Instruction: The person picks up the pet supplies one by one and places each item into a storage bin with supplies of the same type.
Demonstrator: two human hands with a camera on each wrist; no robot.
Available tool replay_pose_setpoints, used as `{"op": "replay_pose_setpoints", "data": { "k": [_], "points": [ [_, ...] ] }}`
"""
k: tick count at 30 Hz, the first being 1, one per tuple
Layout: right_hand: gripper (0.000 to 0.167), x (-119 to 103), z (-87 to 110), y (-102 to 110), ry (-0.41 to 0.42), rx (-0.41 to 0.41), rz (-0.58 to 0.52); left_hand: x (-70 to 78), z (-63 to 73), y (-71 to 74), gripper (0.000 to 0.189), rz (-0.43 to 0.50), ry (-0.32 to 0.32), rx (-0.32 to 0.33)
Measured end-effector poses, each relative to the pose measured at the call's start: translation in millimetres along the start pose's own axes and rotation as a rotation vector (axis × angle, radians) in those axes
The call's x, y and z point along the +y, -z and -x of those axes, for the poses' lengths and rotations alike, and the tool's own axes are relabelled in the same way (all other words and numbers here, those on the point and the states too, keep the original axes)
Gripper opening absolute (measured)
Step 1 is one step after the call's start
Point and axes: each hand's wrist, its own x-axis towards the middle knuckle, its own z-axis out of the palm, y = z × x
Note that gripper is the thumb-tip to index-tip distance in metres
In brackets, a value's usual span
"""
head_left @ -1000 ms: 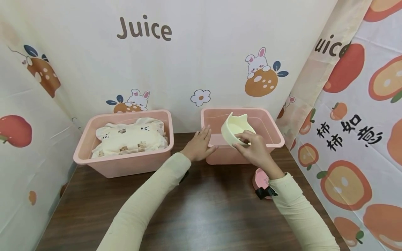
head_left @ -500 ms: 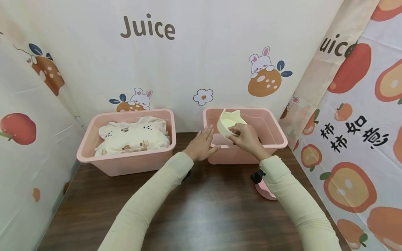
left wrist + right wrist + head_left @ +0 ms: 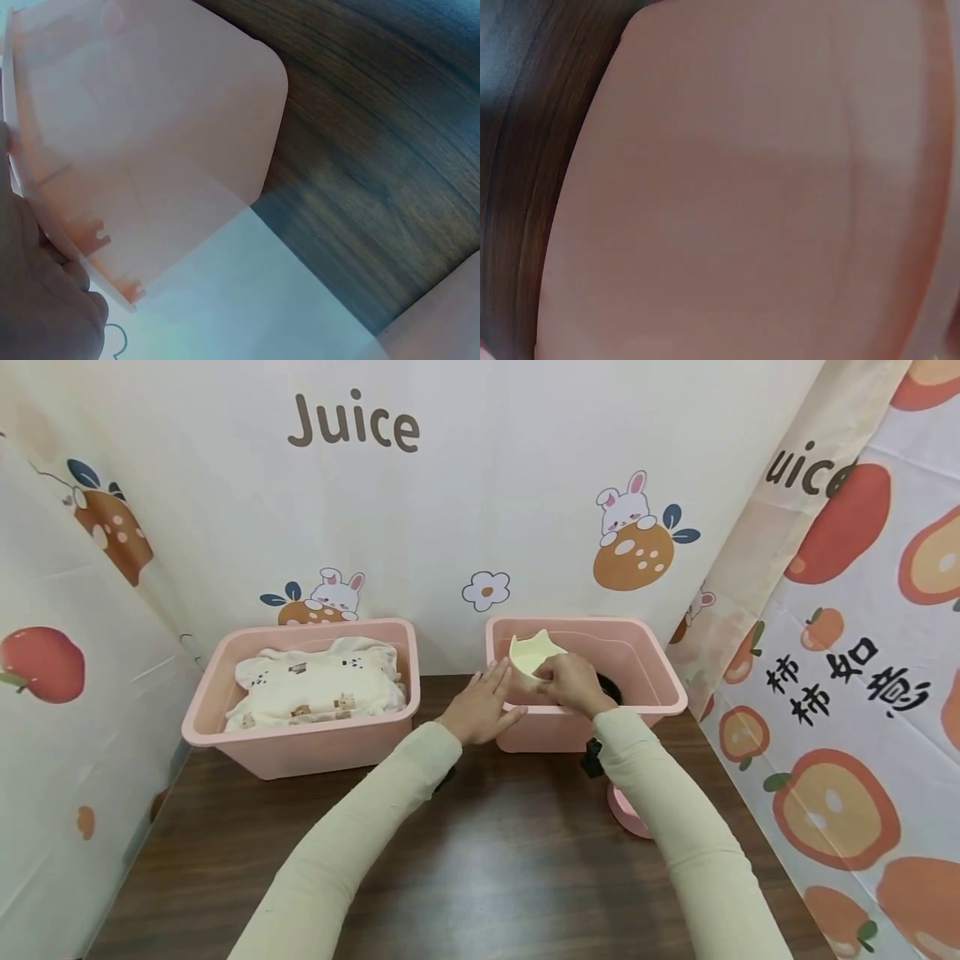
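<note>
My right hand [image 3: 573, 683] reaches into the right pink bin [image 3: 536, 737] and grips a pale yellow bowl [image 3: 534, 652] with pointed cat-ear tips by its near edge. The bowl is tilted at the bin's left end, its lower part hidden. Fingers straight, my left hand [image 3: 480, 708] rests at the same bin's left front rim. In the left wrist view, that hand [image 3: 49, 292] lies along the rim. The bin's outer wall [image 3: 705, 187] fills most of the right wrist view, where the right hand's grip is hidden.
A second pink bin [image 3: 315, 745] on the left holds a cream cloth bundle [image 3: 315, 687] with animal prints. Beneath my right sleeve, a pink round object [image 3: 628, 814] sits partly covered on the dark wooden table [image 3: 480, 868]. Something black [image 3: 611, 688] shows inside the right bin.
My right hand has carried the yellow bowl left and lower into the right bin. The black thing in that bin has come into sight. My left hand stays at the rim.
</note>
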Motion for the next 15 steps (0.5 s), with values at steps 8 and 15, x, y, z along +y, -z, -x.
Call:
{"op": "replay_pose_setpoints", "data": {
  "k": [8,15],
  "points": [
    [0.013,2.9,-11.4,-10.4,-0.003,-0.061,0.065,-1.8,-0.8,-3.4,0.078,-0.001,-0.004,0.011],
    [0.014,4.1,-17.9,-16.9,-0.003,-0.124,0.088,-1.3,-0.5,-2.3,0.077,-0.009,0.001,0.009]
  ]
}}
